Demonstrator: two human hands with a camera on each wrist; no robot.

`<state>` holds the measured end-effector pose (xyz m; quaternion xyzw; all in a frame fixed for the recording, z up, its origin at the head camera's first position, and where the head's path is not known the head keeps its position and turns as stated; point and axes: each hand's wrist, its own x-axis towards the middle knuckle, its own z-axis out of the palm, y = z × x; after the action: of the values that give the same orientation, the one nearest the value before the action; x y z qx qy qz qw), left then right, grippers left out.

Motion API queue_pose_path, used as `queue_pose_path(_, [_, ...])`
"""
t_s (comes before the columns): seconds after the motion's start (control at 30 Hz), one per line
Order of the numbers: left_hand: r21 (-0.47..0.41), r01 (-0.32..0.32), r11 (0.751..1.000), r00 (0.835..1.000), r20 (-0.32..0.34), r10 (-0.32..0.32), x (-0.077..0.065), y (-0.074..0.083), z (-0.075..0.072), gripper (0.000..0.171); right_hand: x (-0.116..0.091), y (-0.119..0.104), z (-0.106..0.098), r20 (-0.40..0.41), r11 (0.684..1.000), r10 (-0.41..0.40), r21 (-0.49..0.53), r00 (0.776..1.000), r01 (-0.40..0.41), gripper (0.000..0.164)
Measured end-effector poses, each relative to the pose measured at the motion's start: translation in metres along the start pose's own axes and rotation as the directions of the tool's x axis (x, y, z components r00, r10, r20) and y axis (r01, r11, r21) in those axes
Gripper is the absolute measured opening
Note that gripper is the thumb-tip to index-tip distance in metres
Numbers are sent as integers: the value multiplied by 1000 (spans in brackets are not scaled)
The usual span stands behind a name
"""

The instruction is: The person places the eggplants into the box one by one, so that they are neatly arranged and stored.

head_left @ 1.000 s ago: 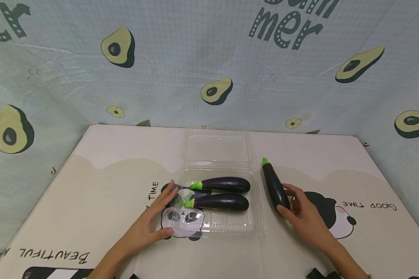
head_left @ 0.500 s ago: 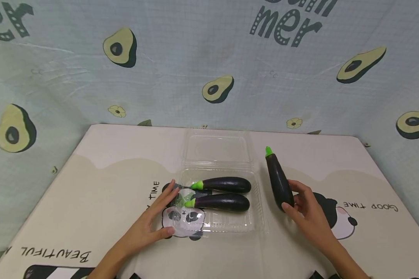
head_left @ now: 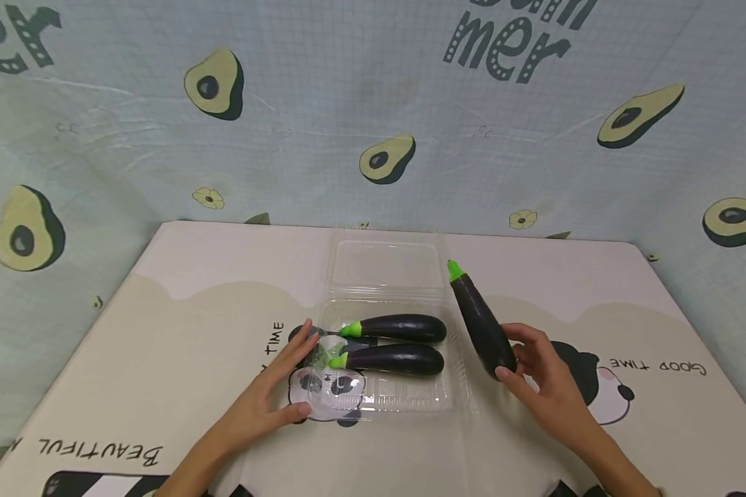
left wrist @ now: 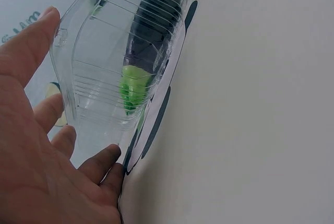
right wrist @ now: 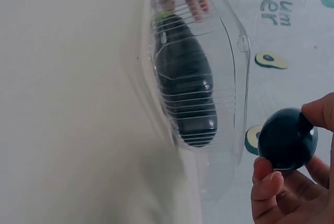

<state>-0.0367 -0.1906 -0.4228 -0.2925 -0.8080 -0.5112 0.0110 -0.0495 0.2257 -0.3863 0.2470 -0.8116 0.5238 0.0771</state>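
Observation:
A clear plastic clamshell box [head_left: 410, 404] lies with its lid [head_left: 388, 266] folded back behind it. Inside it are two dark purple eggplants, a far one [head_left: 404, 328] and a near one [head_left: 394, 359], their green stems pointing left. My left hand [head_left: 264, 400] is at the box's left side, fingers extended along the wall, with the thumb by the near left corner. To the right of the box, my right hand [head_left: 547, 379] grips a third eggplant [head_left: 481, 321] by its thick end. Its green stem tilts up and left over the box's right edge. In the right wrist view, thumb and fingers surround its rounded bottom [right wrist: 287, 138].
A pale printed cloth [head_left: 180, 373] with panda drawings and lettering covers the table. Behind and at the sides hangs an avocado-patterned curtain [head_left: 298, 131]. Dark objects [head_left: 562, 489] show at the lower edge near the right forearm.
My right hand has raised the third eggplant, first slightly to the right, then back left, swinging its stem toward the box. The left hand and the two boxed eggplants stay in place.

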Motion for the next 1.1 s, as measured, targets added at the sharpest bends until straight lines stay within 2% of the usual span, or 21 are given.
queue_pose_path(0.27, [-14,25,1000,1000,15,-25,0,0,0,84,10,-6,4,61,997,-69,-38,996,72,65])
queue_pose_path(0.6, [-12,42,999,999,19,-42,-1,-1,0,85,18,-10,11,145,993,-103,-42,984,110,61])
queue_pose_path(0.73, [-6,41,999,999,17,-40,-1,-1,-1,84,21,-12,13,172,990,-102,-80,980,117,61])
queue_pose_path(0.93, [-9,30,1000,999,13,-29,0,-1,0,84,29,-15,13,227,970,-141,-161,964,180,59])
queue_pose_path(1.1, [-13,36,999,999,21,-36,0,-1,0,84,35,-17,11,287,959,-187,-152,939,238,59])
